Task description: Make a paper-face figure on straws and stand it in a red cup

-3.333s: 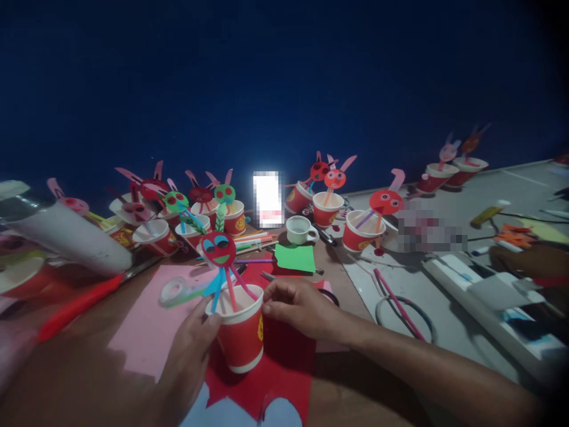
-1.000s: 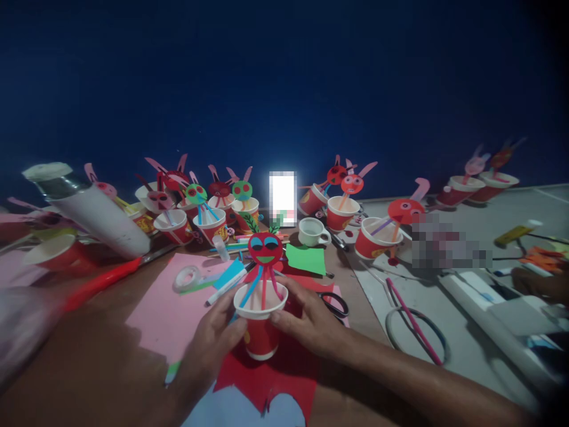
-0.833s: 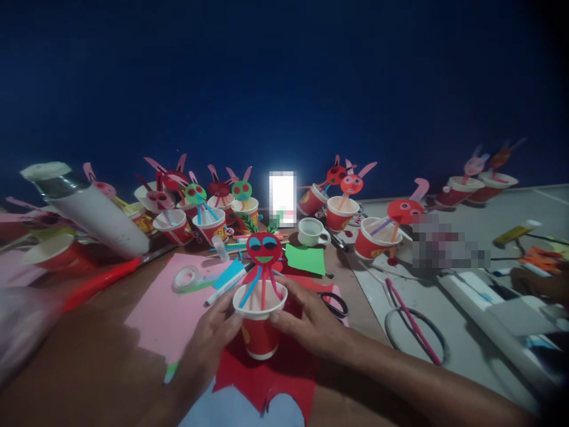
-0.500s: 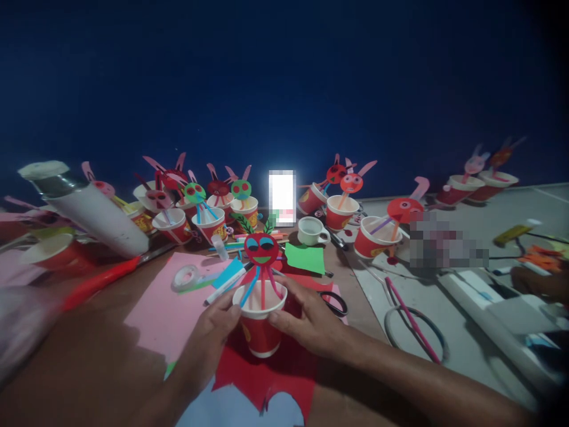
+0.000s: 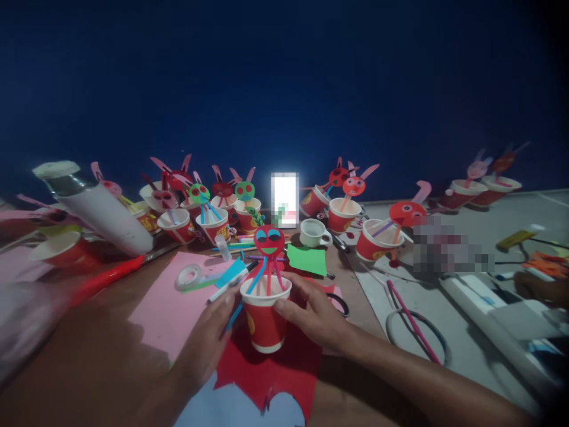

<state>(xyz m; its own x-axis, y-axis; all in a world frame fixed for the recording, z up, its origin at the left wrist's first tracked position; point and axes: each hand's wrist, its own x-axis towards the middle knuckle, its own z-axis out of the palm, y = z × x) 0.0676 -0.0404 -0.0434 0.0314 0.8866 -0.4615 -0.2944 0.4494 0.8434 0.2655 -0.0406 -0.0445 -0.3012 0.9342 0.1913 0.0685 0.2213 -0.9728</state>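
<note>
In front of me stands a red paper cup (image 5: 265, 323) with a white rim. Pipe-cleaner-like blue, red and pink strips rise out of it to a round red paper face (image 5: 269, 242) with blue eyes, a green mouth and green leaf-shaped ears. My right hand (image 5: 317, 311) grips the cup's right side, thumb on the front below the rim, fingers behind. Left of the cup, a small gap away, my left hand (image 5: 213, 332) is open, beside a blue strip (image 5: 234, 317) and a white marker (image 5: 225, 289). Red paper (image 5: 293, 362) lies under the cup.
Several similar decorated cups (image 5: 213, 220) line the back. A white bottle (image 5: 104, 213) leans at left, near a red-handled tool (image 5: 106, 279). Tape (image 5: 189, 277) lies on pink paper (image 5: 155, 320). Green paper (image 5: 306, 259), a small white mug (image 5: 315, 232) and scissors (image 5: 341, 304) are at right.
My left hand has come off the cup's left side, and a blue strip now shows between them. The cup sits slightly further right in view; my right hand stays on it.
</note>
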